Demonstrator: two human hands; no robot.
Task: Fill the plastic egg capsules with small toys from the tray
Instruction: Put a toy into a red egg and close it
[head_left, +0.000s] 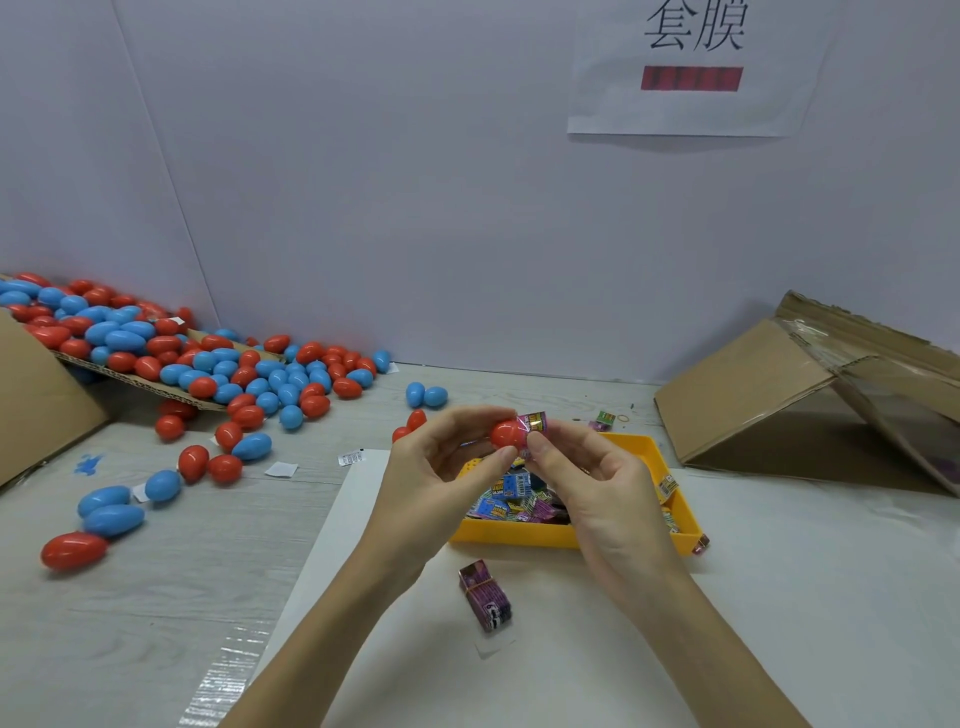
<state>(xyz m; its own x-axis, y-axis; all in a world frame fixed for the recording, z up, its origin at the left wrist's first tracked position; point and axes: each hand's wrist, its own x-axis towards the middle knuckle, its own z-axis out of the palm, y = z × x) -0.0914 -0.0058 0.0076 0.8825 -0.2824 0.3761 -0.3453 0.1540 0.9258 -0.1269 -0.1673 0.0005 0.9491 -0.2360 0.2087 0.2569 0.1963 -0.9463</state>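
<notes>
Here both hands' grip (511, 441) pinches a red egg half (505, 434) (toy packet (535, 422) inside) above the yellow tray (519, 535).

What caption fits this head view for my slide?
Left hand holds a red egg half while right hand pushes a toy in, above the yellow tray.

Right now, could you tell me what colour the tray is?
The tray is yellow, seen in the head view.

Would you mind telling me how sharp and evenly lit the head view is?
Head view: soft, even light, faint shadows; wide-angle bending at the edges; the red egg capsule and both hands fairly sharp; print on the toys in the yellow tray too blurred to read.
</notes>
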